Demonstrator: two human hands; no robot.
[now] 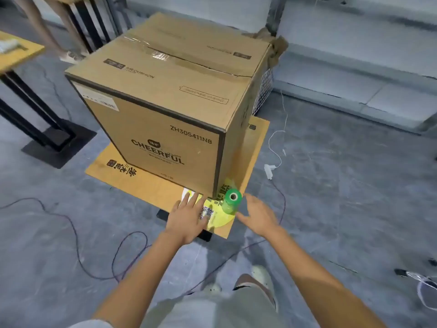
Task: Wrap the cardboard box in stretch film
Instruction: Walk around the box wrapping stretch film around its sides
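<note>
A large brown cardboard box (pixel 165 91) printed "CHEERFUL" stands upright on a flat cardboard sheet (pixel 151 183) on the floor, its top seam taped. A green roll of stretch film (pixel 232 201) stands on end at the box's near right corner, on a yellow printed patch of the sheet. My left hand (pixel 189 216) lies flat and open on the sheet just left of the roll. My right hand (pixel 259 215) hovers open just right of the roll, fingers spread, not touching it.
A black-legged table (pixel 14 58) stands at the left, with a person's legs (pixel 45 27) behind it. Dark cables (pixel 78 233) loop over the grey floor near me. A white cable with plug (pixel 269 170) lies right of the sheet. A wire basket (pixel 263 91) sits behind the box.
</note>
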